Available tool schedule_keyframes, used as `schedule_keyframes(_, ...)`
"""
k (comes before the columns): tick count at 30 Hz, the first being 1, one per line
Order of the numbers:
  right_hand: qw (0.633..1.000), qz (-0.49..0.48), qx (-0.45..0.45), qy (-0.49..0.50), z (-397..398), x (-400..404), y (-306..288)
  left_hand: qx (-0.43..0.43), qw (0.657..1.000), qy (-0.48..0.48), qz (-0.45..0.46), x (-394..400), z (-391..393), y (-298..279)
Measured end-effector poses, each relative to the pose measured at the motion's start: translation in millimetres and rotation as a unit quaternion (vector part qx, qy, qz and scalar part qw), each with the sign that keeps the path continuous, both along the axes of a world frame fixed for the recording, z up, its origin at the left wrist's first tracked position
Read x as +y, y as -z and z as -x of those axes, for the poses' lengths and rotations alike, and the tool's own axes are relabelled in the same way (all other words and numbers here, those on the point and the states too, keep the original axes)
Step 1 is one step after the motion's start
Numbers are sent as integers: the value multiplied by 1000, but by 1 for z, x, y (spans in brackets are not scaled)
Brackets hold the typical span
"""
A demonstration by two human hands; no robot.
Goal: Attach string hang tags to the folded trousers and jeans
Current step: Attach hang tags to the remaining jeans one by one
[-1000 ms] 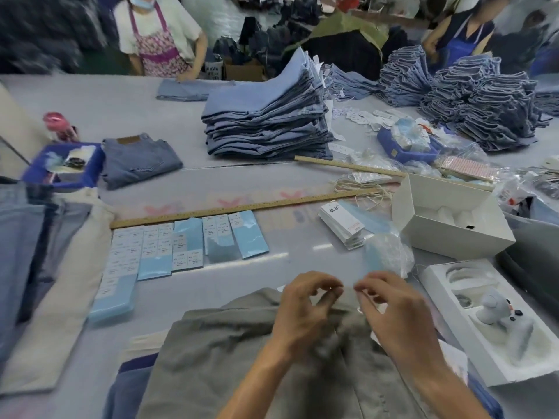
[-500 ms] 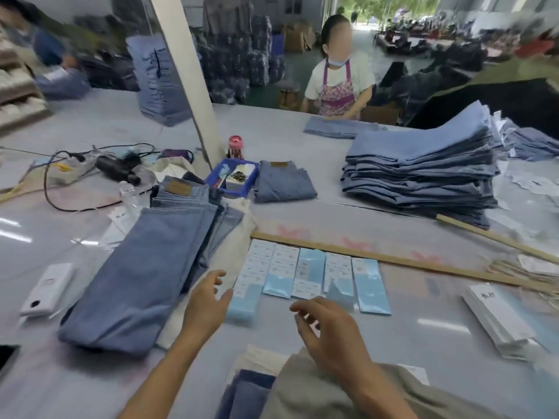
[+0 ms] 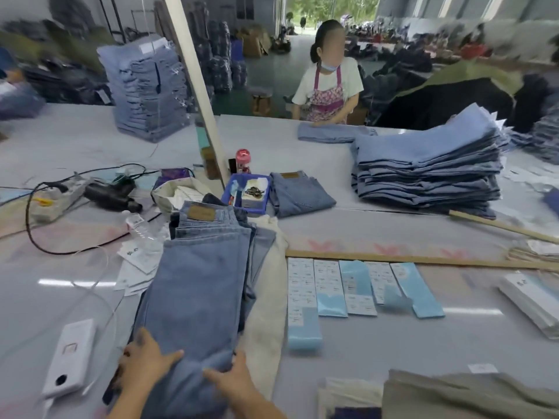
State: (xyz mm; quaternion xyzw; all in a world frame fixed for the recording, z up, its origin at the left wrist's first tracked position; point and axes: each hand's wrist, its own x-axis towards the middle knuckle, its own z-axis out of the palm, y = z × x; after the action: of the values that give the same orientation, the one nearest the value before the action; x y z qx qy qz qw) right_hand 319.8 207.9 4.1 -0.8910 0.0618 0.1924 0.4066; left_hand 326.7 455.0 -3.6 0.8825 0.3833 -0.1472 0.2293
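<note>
Head view: both hands, left (image 3: 145, 362) and right (image 3: 234, 382), grip the jeans' (image 3: 193, 297) near edge.

No legible text: printing on the label sheets (image 3: 328, 284) too blurred.

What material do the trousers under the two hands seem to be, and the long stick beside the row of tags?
The blue trousers look like washed denim: faded blue, matte, with a brown patch at the waistband. Both the left hand and the right hand are on them. The long stick seems bare wood: pale tan, straight, unpainted.
</note>
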Motion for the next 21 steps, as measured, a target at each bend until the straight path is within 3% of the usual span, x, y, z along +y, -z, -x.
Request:
schedule_keyframes(2, 981, -119, 129, 76, 13, 44, -15, 16, 999, 35, -37, 0, -2, -4)
schedule_keyframes(4, 968, -116, 172, 139, 13, 70, -22, 22, 996, 63, -66, 5, -7, -11)
schedule_keyframes(7, 972, -93, 178, 120, 20, 70, -13, 44, 988, 132, -61, 27, -25, -21)
schedule_keyframes(10, 973, -133, 181, 58, 22, 69, -16, 80, 979, 188, -26, 52, -47, -29)
schedule_keyframes(13, 978, -61, 195, 45, 27, 66, -14, 94, 971, 217, -26, 58, -57, -23)
schedule_keyframes(16, 988, -24, 145, 47, 17, 66, -15, 90, 971, 216, -51, 61, -61, -15)
schedule_keyframes(21, 954, -245, 144, 95, -8, 86, -51, 43, 964, 258, -55, 41, -72, -29)
